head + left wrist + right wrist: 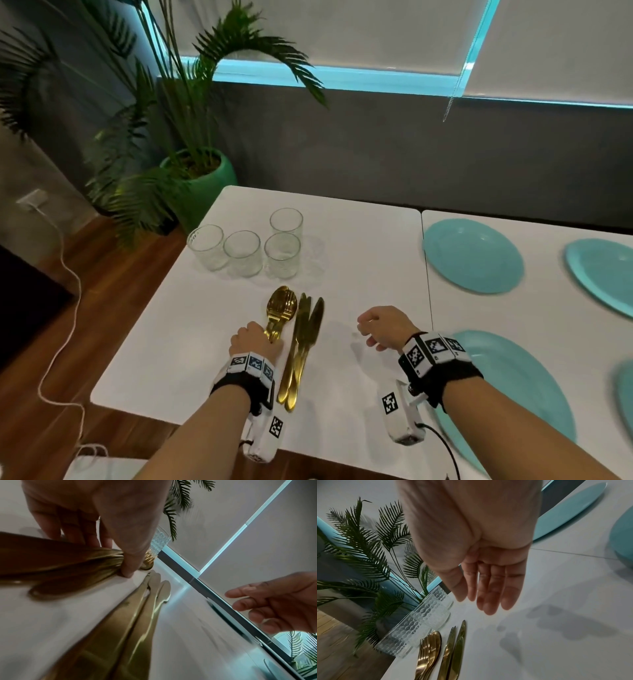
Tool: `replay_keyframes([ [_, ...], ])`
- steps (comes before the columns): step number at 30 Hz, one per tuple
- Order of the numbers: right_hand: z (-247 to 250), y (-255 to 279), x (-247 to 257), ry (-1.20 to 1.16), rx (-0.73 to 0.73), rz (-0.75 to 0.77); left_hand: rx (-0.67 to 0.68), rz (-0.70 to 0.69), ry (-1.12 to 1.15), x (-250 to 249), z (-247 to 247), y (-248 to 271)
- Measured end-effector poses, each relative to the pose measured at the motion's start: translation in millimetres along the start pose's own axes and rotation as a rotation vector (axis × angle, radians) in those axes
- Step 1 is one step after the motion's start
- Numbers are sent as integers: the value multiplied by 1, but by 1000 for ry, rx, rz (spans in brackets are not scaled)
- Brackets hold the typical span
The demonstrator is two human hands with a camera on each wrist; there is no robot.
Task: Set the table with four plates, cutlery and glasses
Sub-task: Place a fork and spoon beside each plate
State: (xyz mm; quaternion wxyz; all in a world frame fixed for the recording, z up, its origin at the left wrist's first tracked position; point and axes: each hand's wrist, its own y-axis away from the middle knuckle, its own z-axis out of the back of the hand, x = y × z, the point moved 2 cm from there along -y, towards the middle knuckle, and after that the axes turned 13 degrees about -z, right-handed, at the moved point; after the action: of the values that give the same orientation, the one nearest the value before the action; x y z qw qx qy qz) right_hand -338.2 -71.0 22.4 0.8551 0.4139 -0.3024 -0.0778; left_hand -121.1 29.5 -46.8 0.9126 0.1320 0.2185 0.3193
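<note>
Cutlery is the job right now: the gold bunch of forks and spoons lies on the white table, just in front of the four glasses. The left hand has its fingers and thumb curled round the thin handles of that bunch, pinching them together against the table. The gold knives lie flat just beside the bunch, on the side away from the table edge, and nothing is touching them. The right hand hangs in the air past the knives, holding nothing, with its fingers loose and a little bent.

To do this step well, I think the left hand should squeeze all the handles at once and lift straight up, so no piece slips out and clatters. The free hand could help catch the ends.

The cutlery looks smooth, shiny and slippery. The spoons are round at the top and the knives are long and pointy. The glasses are see-through with a bumpy pattern. Four flat, round, blue plates sit beyond the knives, on the next table.
</note>
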Motion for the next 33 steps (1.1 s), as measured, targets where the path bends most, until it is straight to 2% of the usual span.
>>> replay_keyframes([
  [10,10,-7,-14,-60,-25,-32,107,-56,-51,0,5,-13],
  [13,12,-7,-17,-66,-25,-27,112,-69,81,-2,10,-9],
  [16,10,-5,-18,-60,-23,-4,135,-141,286,-12,20,0],
  [19,5,1,-17,-95,12,32,130,-257,557,-39,30,17],
  [23,9,14,-13,-221,59,125,224,-300,931,-95,32,39],
  [29,39,27,-23,-410,30,177,373,-419,945,-165,23,62],
  [33,60,29,-48,-585,5,125,430,-487,935,-196,16,78],
])
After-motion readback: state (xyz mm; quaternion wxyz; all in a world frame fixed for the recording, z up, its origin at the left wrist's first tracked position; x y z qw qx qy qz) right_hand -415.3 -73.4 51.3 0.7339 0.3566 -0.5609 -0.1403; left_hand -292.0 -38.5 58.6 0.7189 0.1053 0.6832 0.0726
